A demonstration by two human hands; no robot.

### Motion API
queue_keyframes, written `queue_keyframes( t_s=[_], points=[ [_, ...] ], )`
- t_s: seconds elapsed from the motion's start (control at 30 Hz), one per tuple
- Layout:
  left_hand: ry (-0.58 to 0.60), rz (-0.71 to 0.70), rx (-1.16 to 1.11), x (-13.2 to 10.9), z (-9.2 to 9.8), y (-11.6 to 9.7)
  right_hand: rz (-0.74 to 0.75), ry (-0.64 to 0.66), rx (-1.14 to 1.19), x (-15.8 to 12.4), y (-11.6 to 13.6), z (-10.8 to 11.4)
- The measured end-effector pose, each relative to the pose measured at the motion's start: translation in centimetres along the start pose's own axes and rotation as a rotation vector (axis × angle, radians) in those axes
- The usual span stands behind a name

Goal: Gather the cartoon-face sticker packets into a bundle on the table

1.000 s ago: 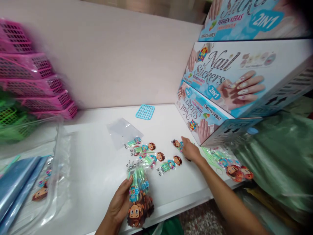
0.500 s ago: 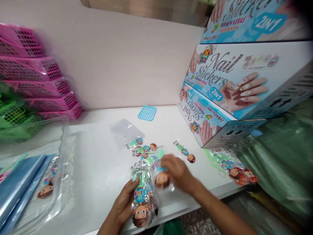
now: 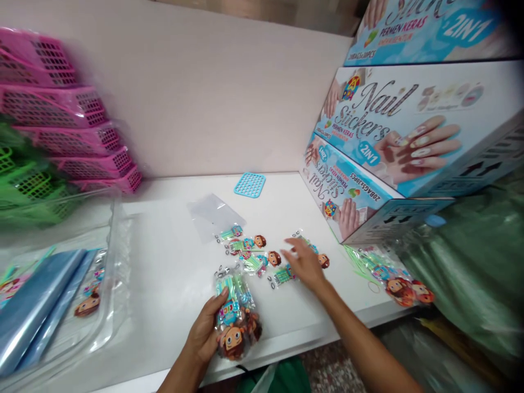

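Left hand (image 3: 203, 337) grips a stack of packets (image 3: 234, 316) (cartoon-head toys) at the near edge of the white table (image 3: 164, 284). Right hand (image 3: 305, 266), fingers spread and holding nothing, rests over loose packets (image 3: 262, 256) near the nail-sticker box (image 3: 360, 196).

Looks like a packing or stockroom corner of a small goods business: stacked retail cartons printed "Nail Stickers 2IN1" (image 3: 393, 136) at the right of a white worktop (image 3: 172, 273), nested pink mesh baskets (image 3: 69, 131) and green ones (image 3: 24, 185) wrapped in plastic at the left, many identical cartoon-headed packets (image 3: 254, 254) spread out loose, more of them heaped in clear bags (image 3: 388, 273), plain bare wall behind
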State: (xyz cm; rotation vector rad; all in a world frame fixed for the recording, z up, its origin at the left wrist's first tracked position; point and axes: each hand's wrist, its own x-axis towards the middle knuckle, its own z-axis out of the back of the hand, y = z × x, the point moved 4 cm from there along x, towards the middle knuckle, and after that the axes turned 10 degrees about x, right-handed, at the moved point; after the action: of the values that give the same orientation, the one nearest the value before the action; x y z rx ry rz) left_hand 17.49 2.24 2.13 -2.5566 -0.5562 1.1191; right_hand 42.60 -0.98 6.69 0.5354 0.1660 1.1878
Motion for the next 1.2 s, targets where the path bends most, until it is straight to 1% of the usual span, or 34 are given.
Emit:
queue_keyframes(
  t_s=[0.07, 0.1, 0.17, 0.2, 0.27, 0.33, 0.37, 0.4, 0.43, 0.47, 0.5, 0.53, 0.57, 0.6, 0.63, 0.67, 0.7, 0.77, 0.8, 0.87, 0.93, 1.0, 1.07, 1.13, 1.17, 1.2],
  points=[
    [-0.046, -0.023, 0.02, -0.3, 0.5, -0.6, -0.184, -0.044, -0.085, 1.8, -4.5, 0.6],
    [-0.06, -0.034, 0.022, -0.4, 0.6, -0.8, -0.224, -0.037, -0.113, 2.5, -6.1, 0.8],
    [-0.062, -0.049, 0.008, -0.6, 0.8, -1.0, -0.263, -0.009, -0.147, 3.3, -8.0, 1.1],
    [-0.056, -0.053, -0.004, -0.7, 0.8, -1.0, -0.265, 0.002, -0.154, 3.4, -8.2, 1.3],
    [-0.042, -0.062, -0.034, -0.9, 0.7, -0.9, -0.253, 0.003, -0.147, 3.0, -7.0, 1.5],
    [-0.005, -0.073, -0.07, -1.1, 0.4, -0.8, -0.208, 0.001, -0.108, 1.7, -4.0, 1.3],
    [0.023, -0.078, -0.087, -1.2, 0.2, -0.7, -0.165, 0.025, -0.028, 0.7, -2.0, 0.7],
    [0.055, -0.079, -0.103, -1.2, 0.0, -0.6, -0.12, 0.065, 0.071, -0.5, 0.3, -0.1],
    [0.084, -0.077, -0.113, -1.2, -0.1, -0.4, -0.058, 0.136, 0.292, -1.7, 2.8, -1.1],
    [0.111, -0.072, -0.117, -1.2, -0.1, -0.2, -0.035, 0.229, 0.521, -3.0, 5.2, -2.3],
    [0.13, -0.066, -0.115, -1.2, 0.0, -0.1, -0.065, 0.276, 0.694, -4.2, 7.1, -3.3],
    [0.143, -0.056, -0.107, -1.2, 0.2, 0.2, -0.096, 0.297, 0.821, -5.2, 8.6, -4.1],
    [0.148, -0.044, -0.097, -1.3, 0.5, 0.3, -0.105, 0.312, 0.875, -5.9, 9.7, -4.6],
    [0.142, -0.037, -0.091, -1.4, 0.9, 0.5, -0.081, 0.315, 0.864, -6.4, 10.3, -4.8],
    [0.124, -0.035, -0.089, -1.5, 1.3, 0.5, -0.023, 0.316, 0.808, -6.6, 10.3, -4.7],
    [0.096, -0.038, -0.095, -1.8, 1.7, 0.5, 0.056, 0.313, 0.725, -6.6, 9.8, -4.4],
    [0.065, -0.044, -0.105, -2.0, 2.1, 0.5, 0.136, 0.299, 0.627, -6.5, 8.8, -3.9],
    [0.01, -0.056, -0.129, -2.5, 2.6, 0.3, 0.235, 0.251, 0.412, -5.8, 5.5, -2.9],
    [-0.005, -0.058, -0.137, -2.8, 2.8, 0.3, 0.255, 0.239, 0.289, -5.5, 3.5, -2.5],
    [-0.015, -0.063, -0.142, -3.0, 3.1, 0.3, 0.268, 0.266, 0.05, -4.9, 0.0, -2.1],
    [-0.017, -0.074, -0.142, -3.1, 3.4, 0.4, 0.27, 0.308, -0.107, -4.8, -1.9, -2.0],
    [-0.014, -0.082, -0.138, -3.1, 3.5, 0.6, 0.247, 0.292, -0.154, -5.1, -1.9, -2.0],
    [-0.003, -0.085, -0.123, -3.1, 3.5, 0.9, 0.178, 0.194, -0.061, -5.5, -0.1, -2.0],
    [0.03, -0.085, -0.099, -3.1, 3.3, 1.1, 0.086, 0.122, 0.202, -5.9, 2.8, -2.3],
    [0.049, -0.094, -0.09, -3.0, 3.1, 1.2, 0.034, 0.127, 0.365, -6.2, 4.4, -2.8],
    [0.064, -0.109, -0.083, -3.0, 2.9, 1.2, -0.02, 0.161, 0.521, -6.4, 6.0, -3.5]
  ],
)
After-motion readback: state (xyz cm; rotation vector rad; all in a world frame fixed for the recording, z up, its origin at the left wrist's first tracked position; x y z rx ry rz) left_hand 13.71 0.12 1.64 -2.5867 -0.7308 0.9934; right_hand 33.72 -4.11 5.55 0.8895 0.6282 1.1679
